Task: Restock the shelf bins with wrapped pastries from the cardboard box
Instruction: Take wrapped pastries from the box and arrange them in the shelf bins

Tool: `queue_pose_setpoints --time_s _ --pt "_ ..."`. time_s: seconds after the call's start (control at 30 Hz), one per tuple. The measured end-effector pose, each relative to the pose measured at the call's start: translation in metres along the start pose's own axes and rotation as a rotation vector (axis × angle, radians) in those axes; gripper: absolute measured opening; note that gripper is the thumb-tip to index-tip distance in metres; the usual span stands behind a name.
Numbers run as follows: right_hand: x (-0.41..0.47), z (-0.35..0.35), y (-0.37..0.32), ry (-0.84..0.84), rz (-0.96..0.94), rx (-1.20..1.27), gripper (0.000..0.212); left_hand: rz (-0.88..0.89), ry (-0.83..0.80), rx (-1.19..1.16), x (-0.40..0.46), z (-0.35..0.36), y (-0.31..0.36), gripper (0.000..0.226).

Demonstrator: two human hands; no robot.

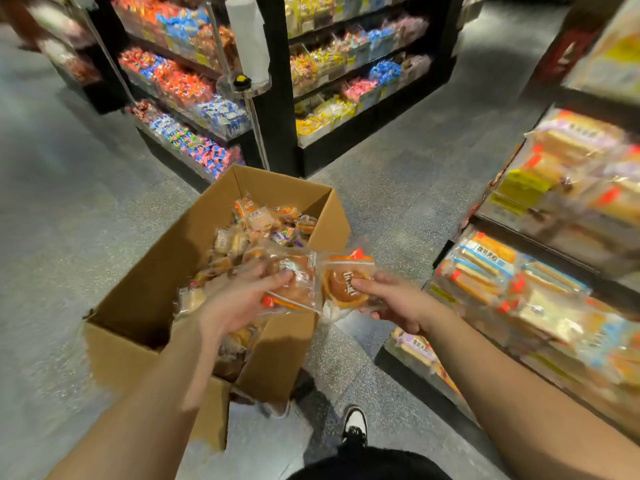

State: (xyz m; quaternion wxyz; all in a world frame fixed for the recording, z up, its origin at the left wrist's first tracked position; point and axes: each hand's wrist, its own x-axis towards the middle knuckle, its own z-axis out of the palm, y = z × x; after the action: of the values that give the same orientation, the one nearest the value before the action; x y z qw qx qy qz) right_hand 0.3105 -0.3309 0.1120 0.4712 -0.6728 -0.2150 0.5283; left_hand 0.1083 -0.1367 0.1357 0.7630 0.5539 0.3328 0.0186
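Both hands (242, 303) grip wrapped pastries (346, 285), label txt blurred, unreadable

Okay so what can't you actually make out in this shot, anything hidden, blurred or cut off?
- Head view: the bottom of the cardboard box is hidden by piled pastries and the left hand.
- Shelf bins on the right: labels motion-blurred, unreadable, cut by the frame edge.
- Pastry in the right hand: its lower edge is hidden by fingers.
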Motion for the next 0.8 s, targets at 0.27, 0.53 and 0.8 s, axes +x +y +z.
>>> queue_pose_setpoints --time_s 0.27,0.53,0.8 --pt "-0.098 0.008 0.086 0.195 -0.034 0.165 0.054 -0.055 -0.146 0.124 -0.045 0.059 -0.044 0.044" --pt "-0.218 -0.04 0.15 0.337 -0.045 0.208 0.052 -0.108 -0.379 0.47 -0.051 0.165 -0.053 0.064" --pt "-0.34 -0.117 0.204 0.599 -0.092 0.21 0.043 -0.027 -0.585 0.798 -0.038 0.334 -0.057 0.03"
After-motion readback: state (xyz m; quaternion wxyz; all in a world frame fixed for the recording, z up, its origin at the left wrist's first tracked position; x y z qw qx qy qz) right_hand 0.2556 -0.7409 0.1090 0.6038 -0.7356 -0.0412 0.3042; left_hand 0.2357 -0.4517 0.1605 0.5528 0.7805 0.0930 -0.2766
